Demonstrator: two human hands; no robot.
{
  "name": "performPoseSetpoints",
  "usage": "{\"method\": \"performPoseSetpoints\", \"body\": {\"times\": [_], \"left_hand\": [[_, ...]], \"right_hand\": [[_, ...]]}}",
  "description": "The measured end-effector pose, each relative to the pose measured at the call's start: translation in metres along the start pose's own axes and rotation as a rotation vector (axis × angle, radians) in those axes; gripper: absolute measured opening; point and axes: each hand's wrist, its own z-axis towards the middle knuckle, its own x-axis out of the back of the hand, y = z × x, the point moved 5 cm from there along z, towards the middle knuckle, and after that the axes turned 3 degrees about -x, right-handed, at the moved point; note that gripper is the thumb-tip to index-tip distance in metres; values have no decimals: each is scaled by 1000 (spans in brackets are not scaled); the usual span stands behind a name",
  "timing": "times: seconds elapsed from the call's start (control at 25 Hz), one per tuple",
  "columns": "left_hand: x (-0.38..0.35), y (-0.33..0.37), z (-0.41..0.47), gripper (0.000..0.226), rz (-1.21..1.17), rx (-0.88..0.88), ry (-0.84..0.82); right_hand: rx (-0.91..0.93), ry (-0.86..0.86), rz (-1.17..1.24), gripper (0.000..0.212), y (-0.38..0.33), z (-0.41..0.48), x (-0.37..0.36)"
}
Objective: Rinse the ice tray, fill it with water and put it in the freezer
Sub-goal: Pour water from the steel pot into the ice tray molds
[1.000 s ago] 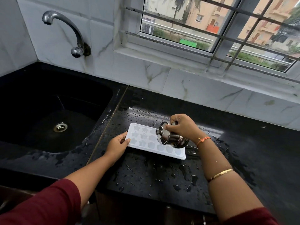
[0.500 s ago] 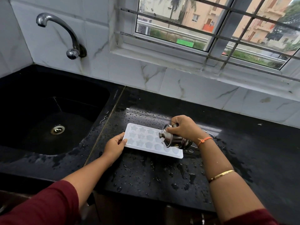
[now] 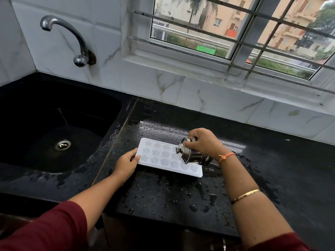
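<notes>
A white ice tray [image 3: 163, 158] with star and flower shaped cells lies flat on the wet black countertop [image 3: 181, 192]. My left hand [image 3: 126, 163] grips the tray's near-left corner. My right hand [image 3: 203, 142] holds a small steel pot [image 3: 192, 154] tipped on its side over the tray's right half, mouth pointing left. The pot hides some cells on the right. I cannot tell whether water is coming out.
A black sink [image 3: 54, 134] with a steel drain [image 3: 62, 144] lies to the left, under a curved wall tap [image 3: 72, 38]. White marble tiles [image 3: 208, 98] and a barred window [image 3: 244, 31] are behind. Water drops cover the counter around the tray.
The steel pot has stayed tipped over the tray's right half, shifting slightly. My left hand keeps its hold on the tray's corner. The camera has tilted a little.
</notes>
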Motion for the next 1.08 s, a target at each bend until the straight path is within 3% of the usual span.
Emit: {"method": "performPoseSetpoints", "body": {"times": [0.36,0.72,1.08], "left_hand": [[1,-1,0,42,30,-11,10],[0,-2,2,43,34,-8,10],[0,-5,3,43,15,-9,4]], "right_hand": [[-104,59,269,43,26,-5,3],[-104,78,-13,44,21,-7,10],[-61,25,-123,42,10,-5,2]]}}
